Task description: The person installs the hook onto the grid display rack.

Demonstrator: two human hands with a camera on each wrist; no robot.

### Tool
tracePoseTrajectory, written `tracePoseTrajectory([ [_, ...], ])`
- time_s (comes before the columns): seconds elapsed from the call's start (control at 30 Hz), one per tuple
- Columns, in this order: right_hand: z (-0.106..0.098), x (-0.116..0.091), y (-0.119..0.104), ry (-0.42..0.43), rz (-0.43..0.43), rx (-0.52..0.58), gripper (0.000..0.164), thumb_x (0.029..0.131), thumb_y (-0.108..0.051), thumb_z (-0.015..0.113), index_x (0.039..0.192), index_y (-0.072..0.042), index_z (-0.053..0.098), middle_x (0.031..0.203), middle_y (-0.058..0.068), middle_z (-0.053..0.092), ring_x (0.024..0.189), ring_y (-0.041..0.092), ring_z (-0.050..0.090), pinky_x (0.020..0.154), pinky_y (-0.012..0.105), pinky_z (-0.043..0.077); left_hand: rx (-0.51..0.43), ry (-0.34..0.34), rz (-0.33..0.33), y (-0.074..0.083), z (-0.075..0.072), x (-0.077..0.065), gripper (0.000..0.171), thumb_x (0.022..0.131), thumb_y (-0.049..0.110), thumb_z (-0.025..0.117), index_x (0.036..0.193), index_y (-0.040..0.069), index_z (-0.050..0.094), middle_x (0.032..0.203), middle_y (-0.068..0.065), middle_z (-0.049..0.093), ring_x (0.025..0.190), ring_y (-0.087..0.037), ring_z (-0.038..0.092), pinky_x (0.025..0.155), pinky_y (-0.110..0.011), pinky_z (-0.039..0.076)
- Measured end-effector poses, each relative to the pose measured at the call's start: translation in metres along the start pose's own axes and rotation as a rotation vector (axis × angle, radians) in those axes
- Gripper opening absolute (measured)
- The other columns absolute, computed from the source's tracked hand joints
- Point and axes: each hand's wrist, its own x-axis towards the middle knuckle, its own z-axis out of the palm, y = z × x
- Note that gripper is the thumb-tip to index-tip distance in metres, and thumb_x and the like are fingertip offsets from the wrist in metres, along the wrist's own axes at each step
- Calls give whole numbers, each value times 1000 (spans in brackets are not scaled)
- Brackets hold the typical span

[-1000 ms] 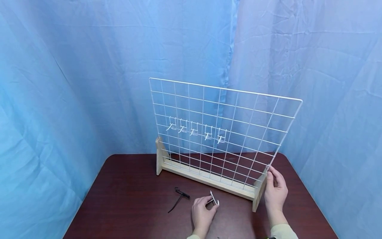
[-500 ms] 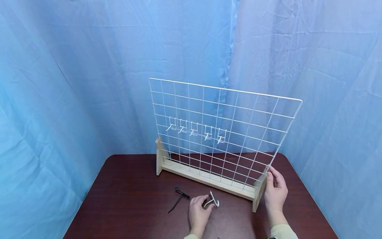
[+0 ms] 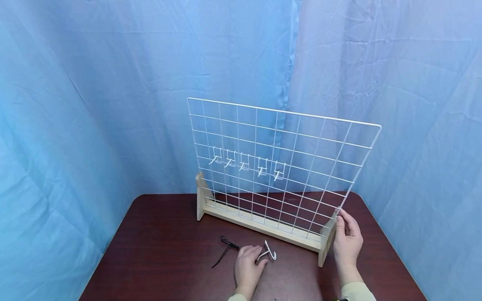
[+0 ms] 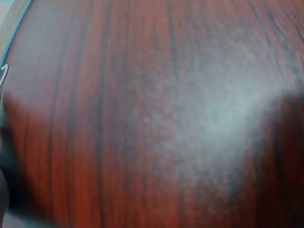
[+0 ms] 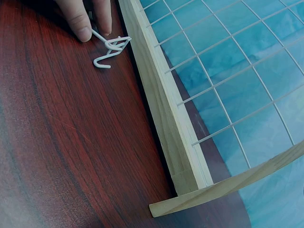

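Observation:
A white wire grid panel [image 3: 297, 138] stands upright in a wooden base [image 3: 260, 225]. My right hand [image 3: 348, 240] grips the stand's right end, where the panel's edge meets the wooden side piece. In front of the base, a loose white wire hook [image 3: 269, 252] lies on the table. Beside it is my left hand [image 3: 248, 266], thumb and fingers apart. The right wrist view also shows the white hook [image 5: 111, 46] close to my left fingers [image 5: 78, 21]. A black hook [image 3: 229, 243] lies just left of that hand, its near end close to the fingertips.
Several white hooks [image 3: 244, 163] hang in a row on the left and middle of the grid. The dark red wooden table [image 3: 150, 251] has blue curtains [image 3: 150, 83] behind it and at its sides.
My left hand has let go of the white hook and drawn a little left, toward the black hook. The white hook stays where it lay. My right hand has not moved.

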Motion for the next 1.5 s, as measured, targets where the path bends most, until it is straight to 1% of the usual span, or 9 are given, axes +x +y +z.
tracePoseTrajectory([
  [0.1, 0, 0, -1, 0, 0, -4, 26, 97, 5, 56, 120, 16, 61, 110, -13, 66, 102, -3, 62, 85, 11, 47, 22, -7, 28, -1, 0, 0, 41, 62, 22, 92, 99, 12, 79, 103, 1, 75, 101, -20, 65, 88, -33, 51],
  [0.23, 0, 0, -1, -3, 2, -5, 26, 97, 5, 56, 121, 15, 61, 110, -13, 66, 102, -3, 62, 85, 11, 47, 23, -11, 53, -3, -1, -2, 39, 63, 21, 92, 98, 12, 79, 104, 1, 75, 102, -21, 65, 89, -34, 50],
  [0.47, 0, 0, 0, -6, 5, -14, 26, 97, 5, 56, 121, 14, 61, 110, -15, 65, 102, -3, 61, 85, 11, 47, 10, -20, 14, -2, -2, -3, 32, 65, 18, 91, 94, 12, 80, 105, 3, 75, 105, -21, 64, 91, -35, 50],
  [0.63, 0, 0, 0, -6, 7, -15, 26, 97, 4, 56, 121, 13, 62, 110, -14, 66, 102, -3, 61, 85, 11, 47, -4, 17, 0, -2, -2, -2, 25, 66, 10, 90, 89, 12, 80, 101, 3, 75, 101, -20, 65, 88, -32, 50],
  [0.77, 0, 0, 0, -1, 5, -17, 26, 98, 3, 56, 122, 12, 63, 112, -9, 67, 102, -3, 62, 85, 11, 47, -14, 42, -1, -2, -2, -1, 22, 66, 5, 88, 85, 12, 80, 97, 4, 76, 97, -18, 67, 86, -30, 51],
  [0.93, 0, -1, 0, 1, 14, -34, 26, 98, 2, 56, 122, 9, 64, 113, -4, 68, 102, -3, 61, 85, 11, 47, -11, 73, 4, -3, -1, -2, 18, 68, 4, 86, 83, 12, 80, 93, 4, 76, 94, -15, 67, 84, -28, 50],
  [1.03, 0, -1, -1, 0, 17, -42, 26, 98, 2, 56, 122, 9, 64, 112, -5, 68, 102, -4, 61, 85, 10, 47, -20, 97, 14, -4, -1, -2, 17, 68, 4, 85, 82, 11, 79, 91, 3, 76, 91, -15, 67, 83, -27, 50],
  [1.27, 0, -1, -1, -3, 7, -25, 26, 98, 3, 56, 121, 14, 62, 111, -14, 65, 102, -4, 61, 84, 10, 47, -38, 150, 14, -4, 1, -3, 17, 69, 4, 83, 83, 12, 78, 85, 6, 74, 85, -13, 65, 78, -27, 50],
  [1.5, 0, -1, 0, 5, -5, 1, 26, 97, 6, 56, 119, 16, 61, 110, -13, 67, 101, -3, 62, 84, 11, 47, -50, 166, -20, -2, 1, -2, 16, 70, 5, 82, 81, 16, 75, 81, 9, 70, 81, -12, 63, 74, -26, 48],
])
